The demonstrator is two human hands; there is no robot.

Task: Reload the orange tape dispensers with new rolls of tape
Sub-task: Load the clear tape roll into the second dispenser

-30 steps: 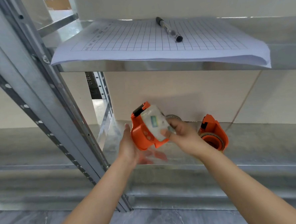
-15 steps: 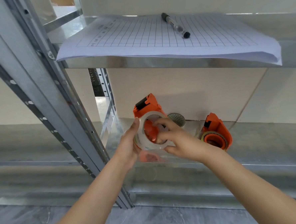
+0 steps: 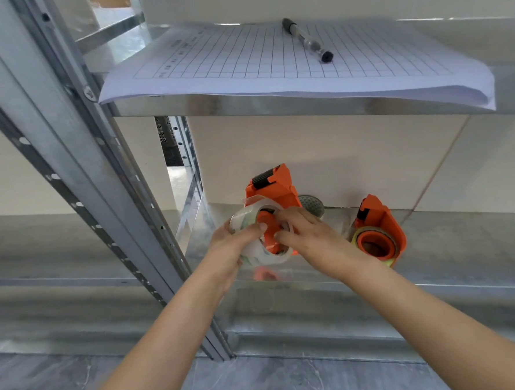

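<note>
A metal rack [image 3: 76, 163] fills the frame, its upper shelf [image 3: 274, 103] above the hands carrying a gridded sheet [image 3: 242, 63] with a pen [image 3: 307, 39] lying on it, while the work goes on at the lower shelf [image 3: 452, 243]. There, a person's left hand [image 3: 232, 244] grips a clear tape roll [image 3: 252, 225] by its outer rim, thumb across the roll's face, and the right hand [image 3: 310, 236] pinches at the roll's inner edge, fingers curled where the roll meets the orange hub of a dispenser [image 3: 272, 191]. The roll sits around that hub but looks tilted rather than flush, so the loading appears to be midway: pushed on, not yet seated, with no tape seen threaded up to the black cutter end that points away from the hands. Just right of the right hand, a second dispenser [image 3: 381, 226] rests on the lower shelf with a yellowish roll [image 3: 373, 242] already around its hub, which suggests that one is loaded, though whether its tape is fed through cannot be told. A small grey round object [image 3: 312, 205] lies behind the hands against the wall; what it is cannot be made out. What seems left is to press this roll home and draw its free end through the cutter.
</note>
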